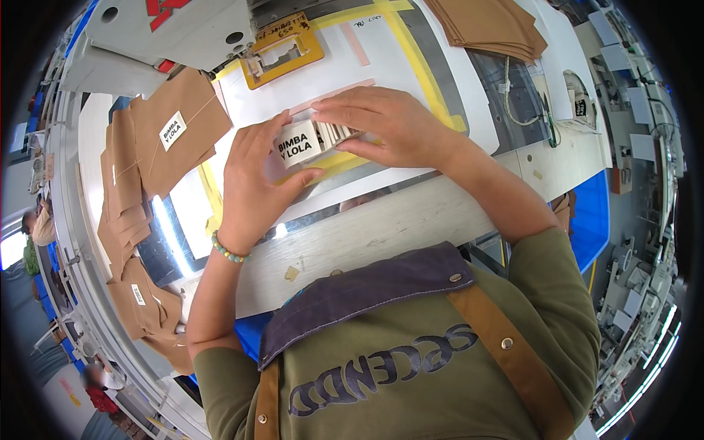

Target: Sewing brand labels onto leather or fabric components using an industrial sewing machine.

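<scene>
Between my two hands stands a stack of white labels (297, 144) with black lettering; the front label faces up toward me. My left hand (258, 165) cups the stack's left side, fingers at its far edge and thumb at its near edge. At the right end, where the label edges fan apart, my right hand (396, 128) holds the stack between its fingers above and thumb below. Both hands are over the white work sheet (411, 95) edged with yellow tape. Beyond them sits a yellow clamp frame (312, 55) under the white sewing machine head (165, 44).
On the left lie overlapping brown fabric pieces (192, 110), some bearing white labels. Another brown fabric pile (488, 26) is at the far right. A cable (506, 95) and dark green-handled snips (551, 128) lie on the right. A blue bin (590, 220) stands beside the table.
</scene>
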{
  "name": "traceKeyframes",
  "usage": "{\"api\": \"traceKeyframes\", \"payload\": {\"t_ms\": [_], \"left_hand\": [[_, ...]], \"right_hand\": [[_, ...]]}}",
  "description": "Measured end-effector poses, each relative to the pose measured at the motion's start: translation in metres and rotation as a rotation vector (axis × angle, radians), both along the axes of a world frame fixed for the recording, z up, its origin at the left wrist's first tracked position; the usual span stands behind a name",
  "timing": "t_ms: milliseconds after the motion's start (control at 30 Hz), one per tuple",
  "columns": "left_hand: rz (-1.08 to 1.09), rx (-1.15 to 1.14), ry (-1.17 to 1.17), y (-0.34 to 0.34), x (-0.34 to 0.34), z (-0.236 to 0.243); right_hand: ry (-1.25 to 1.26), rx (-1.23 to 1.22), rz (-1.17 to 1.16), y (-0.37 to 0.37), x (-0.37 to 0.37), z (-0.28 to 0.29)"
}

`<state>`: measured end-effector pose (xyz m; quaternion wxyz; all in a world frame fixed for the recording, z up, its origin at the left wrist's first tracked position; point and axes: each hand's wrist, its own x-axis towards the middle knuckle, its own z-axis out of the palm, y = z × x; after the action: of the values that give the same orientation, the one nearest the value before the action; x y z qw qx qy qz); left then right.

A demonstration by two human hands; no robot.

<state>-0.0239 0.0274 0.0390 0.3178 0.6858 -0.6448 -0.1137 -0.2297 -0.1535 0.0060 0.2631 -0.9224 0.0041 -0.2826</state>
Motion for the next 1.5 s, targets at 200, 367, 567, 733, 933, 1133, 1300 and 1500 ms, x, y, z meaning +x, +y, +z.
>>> {"api": "traceKeyframes", "payload": {"t_ms": [200,367,567,733,933,1133,1300,1500], "left_hand": [[0.045,-0.012,-0.016,0.002,0.0,-0.014],[0.074,0.034,0.05,0.002,-0.011,-0.004],[0.043,0.029,0.115,0.003,-0.017,0.015],[0.047,0.013,0.155,0.006,-0.013,0.014],[0.06,0.026,0.164,0.0,-0.009,0.007],[0.048,0.047,0.212,-0.001,-0.007,0.009],[0.0,0.071,0.188,0.001,-0.009,0.005],[0.055,-0.035,0.067,0.004,0.013,0.014]], "right_hand": [[0.045,-0.002,-0.078,0.003,0.001,0.001],[0.105,-0.017,-0.019,0.002,0.003,0.0],[0.069,0.05,-0.029,-0.003,-0.003,0.009],[-0.003,0.008,-0.03,-0.027,-0.018,0.038],[0.101,-0.118,-0.268,-0.056,-0.062,0.086],[0.165,-0.154,-0.572,-0.107,-0.104,0.083],[0.463,-0.325,-0.748,-0.141,-0.113,0.052],[0.388,-0.161,-0.676,-0.161,-0.119,0.055]]}}
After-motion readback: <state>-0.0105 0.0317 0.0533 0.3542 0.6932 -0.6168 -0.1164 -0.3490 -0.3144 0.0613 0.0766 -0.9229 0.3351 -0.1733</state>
